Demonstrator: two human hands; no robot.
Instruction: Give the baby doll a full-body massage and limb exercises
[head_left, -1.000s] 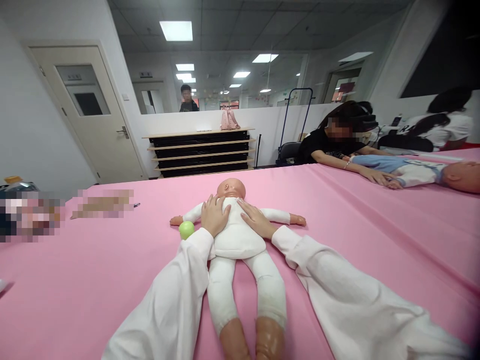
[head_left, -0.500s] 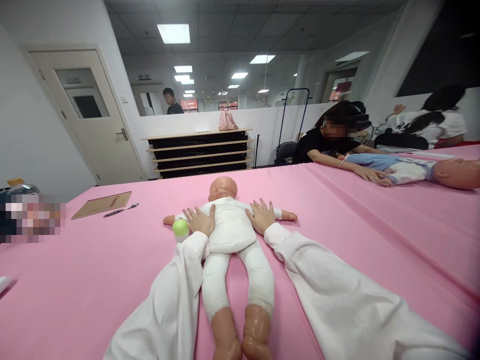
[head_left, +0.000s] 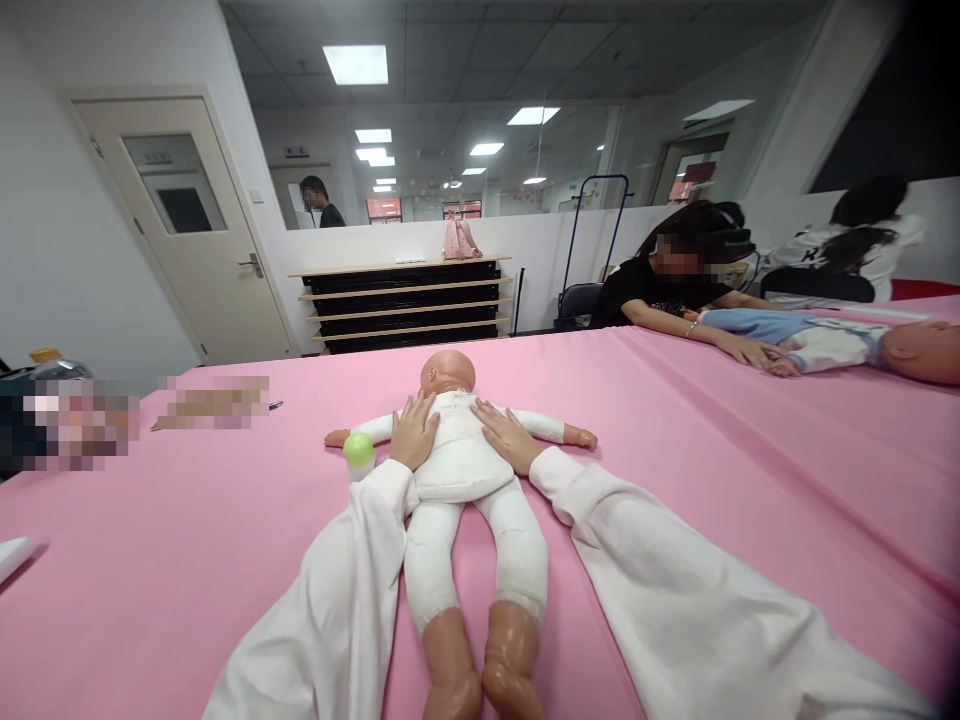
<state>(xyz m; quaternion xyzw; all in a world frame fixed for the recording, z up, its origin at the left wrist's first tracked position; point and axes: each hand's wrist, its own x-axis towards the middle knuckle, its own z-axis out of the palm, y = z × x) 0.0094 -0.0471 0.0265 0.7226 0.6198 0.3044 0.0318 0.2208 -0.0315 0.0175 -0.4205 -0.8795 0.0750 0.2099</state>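
A baby doll (head_left: 461,455) with a white cloth body lies face down on the pink tablecloth (head_left: 300,540), head away from me, arms stretched out sideways. My left hand (head_left: 415,432) rests flat on the left side of its upper back, fingers extended toward the head. On the opposite side, my right hand (head_left: 506,435) lies flat on the doll's back, fingers slanting in toward the middle. Neither hand grips anything. Beside my left wrist, close to the doll's left-hand arm, stands a small bottle with a green cap (head_left: 358,450).
At the right, a person in black (head_left: 675,270) leans over another doll (head_left: 817,340) dressed in blue and white. Another person (head_left: 855,240) sits behind. A pen (head_left: 276,405) lies at the back left. Behind the table is a shelf rack (head_left: 405,305) with a pink backpack (head_left: 459,238).
Both hands have moved inward from the doll's shoulders and sides onto its upper back, with the fingers now closer together. The doll stays in place.
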